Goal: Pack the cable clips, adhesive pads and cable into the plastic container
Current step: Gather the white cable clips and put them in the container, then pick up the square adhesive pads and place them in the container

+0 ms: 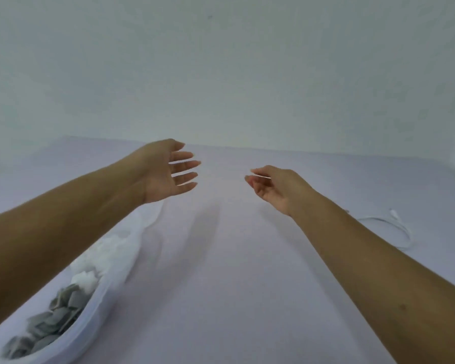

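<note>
My left hand (166,172) hovers above the far middle of the table, palm turned inward, fingers spread and holding nothing. My right hand (271,186) hangs opposite it, fingers loosely curled and apart, also holding nothing. A clear plastic container (116,261) lies under my left forearm at the lower left. It holds several grey adhesive pads (50,319) at the near end and white cable clips (100,258) further in. A white cable (394,224) lies looped on the table at the right, behind my right forearm.
The table (221,285) is covered in a pale lilac cloth and ends at a plain pale wall (221,74). Both forearms reach forward over the table from the near corners.
</note>
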### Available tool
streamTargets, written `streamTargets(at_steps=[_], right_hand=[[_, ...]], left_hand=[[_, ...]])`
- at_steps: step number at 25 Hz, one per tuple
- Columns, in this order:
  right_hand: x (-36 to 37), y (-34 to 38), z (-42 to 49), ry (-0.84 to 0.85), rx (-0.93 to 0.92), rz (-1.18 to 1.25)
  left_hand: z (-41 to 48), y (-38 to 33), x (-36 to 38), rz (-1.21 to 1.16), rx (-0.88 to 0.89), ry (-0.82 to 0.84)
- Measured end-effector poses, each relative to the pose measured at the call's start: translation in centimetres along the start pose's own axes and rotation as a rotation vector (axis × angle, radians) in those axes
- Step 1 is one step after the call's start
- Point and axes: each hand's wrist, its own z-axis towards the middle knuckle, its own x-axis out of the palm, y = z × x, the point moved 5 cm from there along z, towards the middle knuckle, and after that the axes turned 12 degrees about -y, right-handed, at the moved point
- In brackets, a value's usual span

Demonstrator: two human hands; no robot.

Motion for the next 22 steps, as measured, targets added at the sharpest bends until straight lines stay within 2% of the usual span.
streamTargets(at_steps=[3, 6, 9, 11, 14, 16, 19, 22], right_hand=[[-7.2, 1.9, 3.9, -0.25, -0.282, -0.409], [-12.4, 3.4, 6.6, -0.402, -0.476, -0.908], [-15.1, 3.2, 9.2, -0.446, -0.514, -1.219], [-16.0, 2.6, 10.4, -0.458, -0.426, -1.317], [-16.2, 2.2, 11.3, -0.462, -0.361, -1.458], [-16.3, 2.2, 11.9, -0.449, -0.366, -1.426], [-16.5, 2.0, 12.5, -0.394, -0.343, -1.386], [-16.2, 2.3, 12.2, -0.353, -0.463, -1.273]], left_hand=[[3.1, 2.2, 7.0, 0.267, 0.111, 0.055], [7.2, 3.6, 13.3, 0.649, 0.391, 0.061], [11.3, 5.1, 18.4, 1.1, 0.652, 0.049], [14.1, 6.4, 20.7, 1.272, 0.698, 0.02], [16.6, 7.6, 22.1, 1.346, 0.665, -0.084], [17.6, 8.0, 22.6, 1.386, 0.66, -0.122], [18.5, 8.2, 22.5, 1.291, 0.636, -0.094], [18.2, 8.4, 22.1, 1.142, 0.64, -0.03]])
